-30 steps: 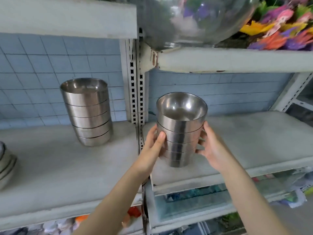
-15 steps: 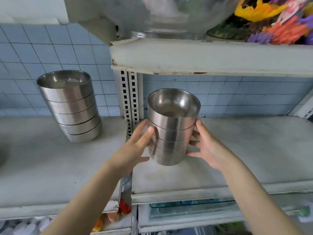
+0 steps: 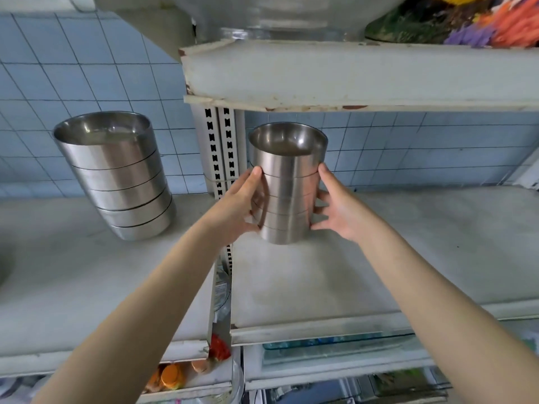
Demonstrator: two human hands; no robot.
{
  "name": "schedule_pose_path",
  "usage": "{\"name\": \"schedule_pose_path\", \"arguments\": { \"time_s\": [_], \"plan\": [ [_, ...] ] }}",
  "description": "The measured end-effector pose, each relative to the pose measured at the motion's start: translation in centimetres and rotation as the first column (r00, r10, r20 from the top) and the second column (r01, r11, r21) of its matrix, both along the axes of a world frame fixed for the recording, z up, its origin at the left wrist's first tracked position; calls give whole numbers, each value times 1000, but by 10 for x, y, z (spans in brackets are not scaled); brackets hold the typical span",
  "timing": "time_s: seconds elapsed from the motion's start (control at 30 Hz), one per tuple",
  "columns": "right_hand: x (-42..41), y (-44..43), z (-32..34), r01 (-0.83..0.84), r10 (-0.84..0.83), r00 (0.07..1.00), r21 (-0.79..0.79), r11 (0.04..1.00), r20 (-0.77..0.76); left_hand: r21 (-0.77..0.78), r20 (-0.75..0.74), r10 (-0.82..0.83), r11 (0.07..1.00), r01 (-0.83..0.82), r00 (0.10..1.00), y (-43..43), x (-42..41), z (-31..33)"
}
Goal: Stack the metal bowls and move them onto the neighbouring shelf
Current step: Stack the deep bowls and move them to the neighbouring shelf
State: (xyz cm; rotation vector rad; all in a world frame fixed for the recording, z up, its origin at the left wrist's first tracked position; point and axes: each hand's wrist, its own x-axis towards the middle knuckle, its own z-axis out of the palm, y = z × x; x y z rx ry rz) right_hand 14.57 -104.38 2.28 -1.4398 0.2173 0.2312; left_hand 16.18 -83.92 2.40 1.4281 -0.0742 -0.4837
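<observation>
Left hand [image 3: 237, 209] and right hand [image 3: 339, 212] clamp nested stack of shiny steel bowls [image 3: 287, 185] from both sides, near left edge of grey right-hand shelf [image 3: 408, 258]. Risk: stack tall, uneven release could tip it. Second steel bowl stack [image 3: 116, 176] sits on left shelf [image 3: 58, 272].

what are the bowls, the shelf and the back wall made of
Bowls: metal, likely stainless steel; brushed sides with soft reflections, shinier inside.
Shelf: seemingly painted metal, matt pale grey; rust spots and chipped paint show along the edge of the one above.
Wall: glazed ceramic tile by the look, pale blue with dark grout lines.
</observation>
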Motion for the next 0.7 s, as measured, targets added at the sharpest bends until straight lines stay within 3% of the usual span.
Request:
{"name": "schedule_pose_path", "arguments": {
  "time_s": [0.23,0.7],
  "plan": [
    [29,12,9,11,-13,999,-38,999,-44,58,-79,54,997,-49,995,8,34,6],
    [44,9,2,15,-18,998,-43,999,-61,118,-69,103,988,-94,992,6,38,-3]
  ]
}}
